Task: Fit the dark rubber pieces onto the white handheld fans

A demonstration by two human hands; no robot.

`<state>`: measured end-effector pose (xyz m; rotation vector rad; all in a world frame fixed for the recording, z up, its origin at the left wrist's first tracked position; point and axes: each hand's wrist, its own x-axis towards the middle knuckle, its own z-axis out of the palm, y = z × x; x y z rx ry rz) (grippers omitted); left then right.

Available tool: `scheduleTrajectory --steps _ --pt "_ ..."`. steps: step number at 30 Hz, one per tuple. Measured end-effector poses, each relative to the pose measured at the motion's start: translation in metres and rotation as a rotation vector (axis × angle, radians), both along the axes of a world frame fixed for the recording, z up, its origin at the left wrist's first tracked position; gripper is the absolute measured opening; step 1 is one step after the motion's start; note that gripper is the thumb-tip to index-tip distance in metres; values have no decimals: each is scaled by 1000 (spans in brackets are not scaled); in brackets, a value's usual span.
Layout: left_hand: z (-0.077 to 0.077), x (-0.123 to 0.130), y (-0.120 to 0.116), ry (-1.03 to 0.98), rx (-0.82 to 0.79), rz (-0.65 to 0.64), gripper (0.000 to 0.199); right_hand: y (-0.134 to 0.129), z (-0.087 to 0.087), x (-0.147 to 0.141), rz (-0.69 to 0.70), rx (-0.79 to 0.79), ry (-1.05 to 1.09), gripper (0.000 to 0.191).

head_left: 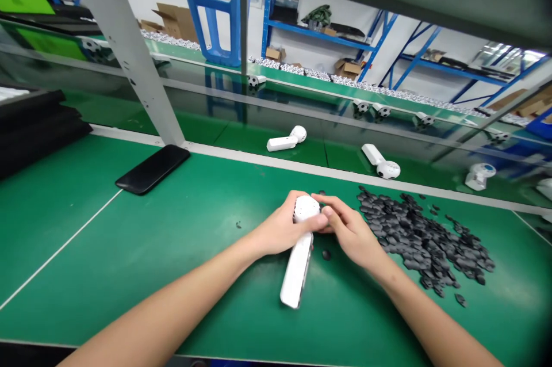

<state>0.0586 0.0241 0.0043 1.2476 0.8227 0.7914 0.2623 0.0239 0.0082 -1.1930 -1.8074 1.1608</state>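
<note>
My left hand (pixel 282 226) is wrapped around the round head of a white handheld device (pixel 296 272), its thumb lying across the neck. The device's flat, straight handle slants down toward me over the green table. At the right side of the head, my right hand (pixel 349 232) has its thumb and fingers pressed together; whatever they pinch is hidden. A single black piece (pixel 326 254) lies on the table just below the right fingers. To the right spreads a pile of small black pieces (pixel 414 234), close to my right wrist.
A black phone-like slab (pixel 153 169) lies left on the green table (pixel 194 309), near a white post (pixel 129 50). Beyond the white rail, similar white devices (pixel 287 140) rest on a green belt. Black stacked trays (pixel 38 128) stand far left. A dark shelf edge hangs overhead.
</note>
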Motion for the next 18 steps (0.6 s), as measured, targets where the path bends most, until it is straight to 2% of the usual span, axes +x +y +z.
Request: scheduleTrajectory --steps 4,8,10,14,18 --pt "-1 0 1 -49 -147 33 51 0 0 2 47 -21 56 46" --pt "-2 -2 3 -77 -202 21 50 1 0 1 51 28 5 44" --pt "-2 -2 3 -88 -219 47 50 0 0 -2 8 118 -38 40" --pt "-3 3 1 -115 -196 182 49 -6 3 -10 -101 374 -76 21" --pt "-6 8 -3 -107 -174 233 51 -10 5 -15 -102 465 -84 13"
